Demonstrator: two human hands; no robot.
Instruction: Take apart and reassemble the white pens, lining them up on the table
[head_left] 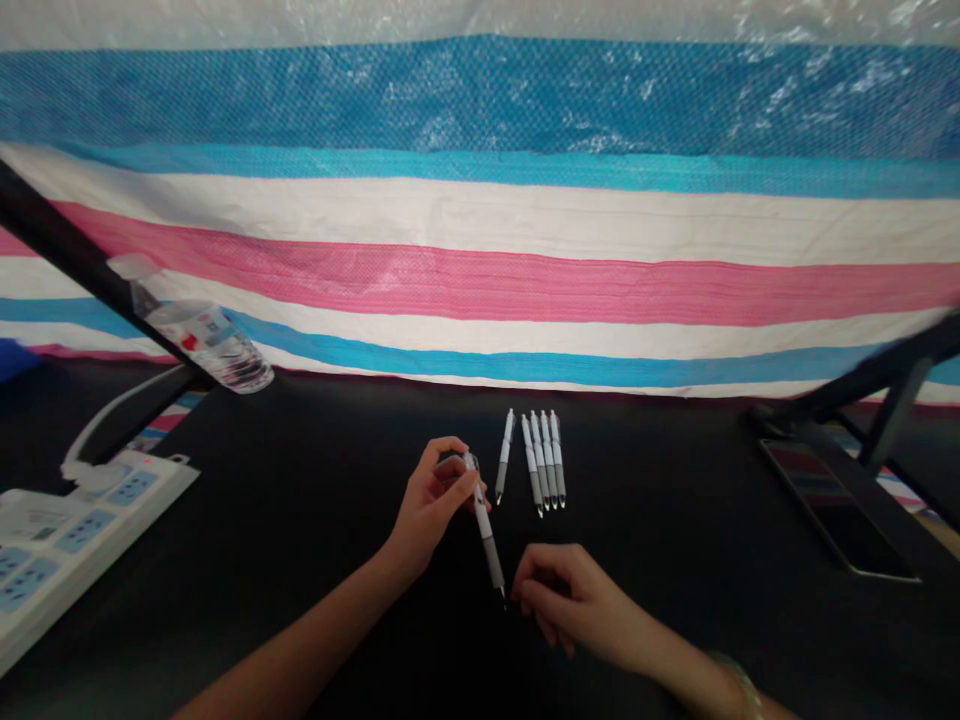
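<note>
The left hand is grasping a white pen near its upper end, with the fingers clenched around the barrel. The pen's long axis is running diagonally from the left-hand grip, at the upper left, down to the writing tip at the lower right. The barrel is tilting away from the bench. Whether the tip is touching the bench cannot be determined from this view.

The right hand is holding nothing. Its fingers are curling loosely, in a released state, and are lying just to the right of the pen's tip without touching it. The left hand is therefore gripping the pen, while the tip is pointing toward the right hand.

Above both hands, five more pens are lying on the bench: one is set slightly apart on the left, and four are lying side by side, with their tips facing the person.

On the left, a white power strip is resting on the bench, and a plastic water bottle is leaning at a tilt along a black bar. On the right, a dark phone is lying at an angle. A striped tarpaulin is hanging behind the bench.
</note>
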